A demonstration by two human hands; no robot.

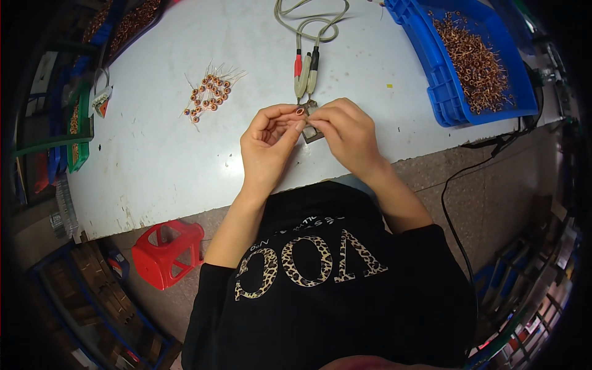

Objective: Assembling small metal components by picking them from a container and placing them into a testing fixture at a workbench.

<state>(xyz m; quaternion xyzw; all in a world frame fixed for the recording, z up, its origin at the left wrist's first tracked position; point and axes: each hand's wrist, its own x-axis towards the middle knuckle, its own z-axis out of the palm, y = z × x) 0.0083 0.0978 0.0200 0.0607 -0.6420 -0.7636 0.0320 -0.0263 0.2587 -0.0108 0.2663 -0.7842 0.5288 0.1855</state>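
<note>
A small copper-wound ring coil (pixel 300 111) sits at the fingertips of my left hand (pixel 269 139), whose thumb and forefinger are pinched. My right hand (pixel 349 132) is closed close beside it, its thumb and fingertips pressed together by the coil's thin wire end; the exact grip is too small to make out. Beneath both hands lies a small dark block fixture (pixel 314 134), partly covered by my fingers. Two test-lead clips, one with a red sleeve (pixel 298 66) and one with a black sleeve (pixel 315 60), reach the fixture's far end.
Loose ring coils (pixel 209 95) with long wire ends lie in a group on the white table (pixel 148 166), left of my hands. A blue bin (pixel 441 92) full of copper coils stands at the right. A grey cable (pixel 308 18) loops behind the clips. A red stool (pixel 163 256) is below.
</note>
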